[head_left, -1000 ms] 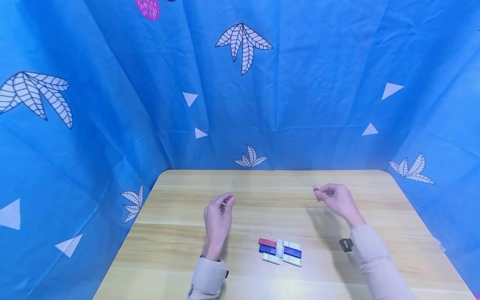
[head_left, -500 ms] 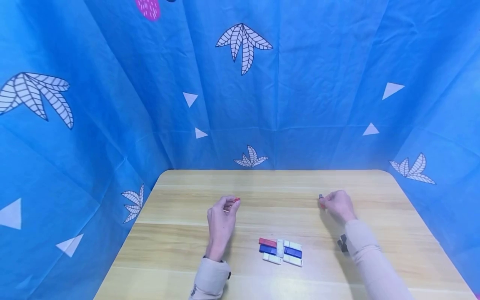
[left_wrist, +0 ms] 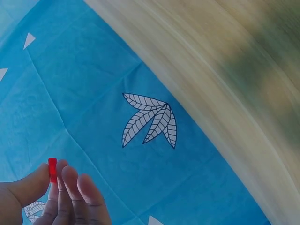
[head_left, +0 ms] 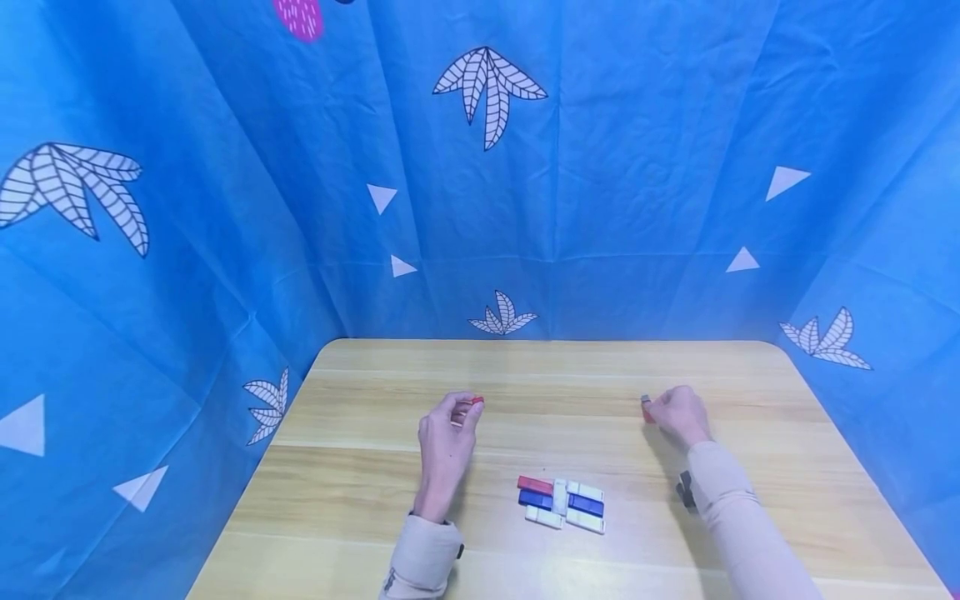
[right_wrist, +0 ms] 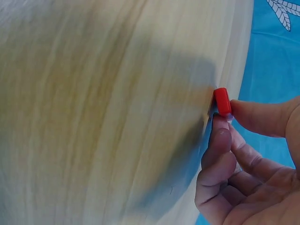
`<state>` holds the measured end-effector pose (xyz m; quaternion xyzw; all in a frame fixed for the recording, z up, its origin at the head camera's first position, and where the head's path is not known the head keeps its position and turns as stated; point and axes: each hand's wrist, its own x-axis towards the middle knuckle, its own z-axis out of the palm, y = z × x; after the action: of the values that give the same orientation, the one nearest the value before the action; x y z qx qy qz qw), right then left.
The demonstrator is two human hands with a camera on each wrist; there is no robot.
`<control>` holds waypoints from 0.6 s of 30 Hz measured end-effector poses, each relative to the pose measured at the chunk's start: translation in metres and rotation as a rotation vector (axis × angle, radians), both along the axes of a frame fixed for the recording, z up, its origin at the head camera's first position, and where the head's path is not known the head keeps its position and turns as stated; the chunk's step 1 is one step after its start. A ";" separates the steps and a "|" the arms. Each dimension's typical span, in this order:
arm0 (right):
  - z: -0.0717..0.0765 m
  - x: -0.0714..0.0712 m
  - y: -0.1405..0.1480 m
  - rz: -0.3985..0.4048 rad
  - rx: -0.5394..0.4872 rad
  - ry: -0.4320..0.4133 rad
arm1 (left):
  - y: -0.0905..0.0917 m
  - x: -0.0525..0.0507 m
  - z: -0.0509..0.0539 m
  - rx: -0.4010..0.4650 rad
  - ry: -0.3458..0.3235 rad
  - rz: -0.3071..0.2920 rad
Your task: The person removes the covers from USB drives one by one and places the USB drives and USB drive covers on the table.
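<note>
Pinching at the fingertips, the right hand [head_left: 680, 412] grips a red USB stick [head_left: 648, 414], its metal plug [head_left: 645, 400] bare, right of mid-frame; the left hand [head_left: 446, 446] pinches a smaller red piece [head_left: 477, 401], probably the cap, near mid-frame. I'd judge the step as handling stick and cap separately; the next move calls for a light, steady pinch. Behind, a blue leaf-print curtain [head_left: 637, 167] fills the upper frame; below spreads a pale wooden table [head_left: 337, 500], with clustered red, blue and white sticks [head_left: 560, 497] at lower centre.
</note>
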<state>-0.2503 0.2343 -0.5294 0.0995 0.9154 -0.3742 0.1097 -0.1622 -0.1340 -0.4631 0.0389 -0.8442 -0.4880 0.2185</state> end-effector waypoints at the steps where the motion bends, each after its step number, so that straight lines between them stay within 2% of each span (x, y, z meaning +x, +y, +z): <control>1: -0.001 0.000 0.000 -0.002 0.000 -0.003 | 0.000 0.000 0.000 -0.003 0.005 0.000; 7: -0.002 -0.002 0.000 0.006 0.017 0.005 | -0.001 -0.002 -0.001 -0.011 0.005 -0.004; 13: -0.001 0.001 0.006 -0.009 -0.016 -0.024 | 0.001 -0.003 -0.001 -0.021 -0.046 -0.010; 18: 0.010 0.005 0.003 -0.025 0.008 0.064 | 0.000 -0.003 0.001 -0.031 -0.094 -0.011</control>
<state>-0.2452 0.2374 -0.5197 0.0994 0.9186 -0.3750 0.0752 -0.1655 -0.1343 -0.4621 0.0536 -0.8612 -0.4736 0.1765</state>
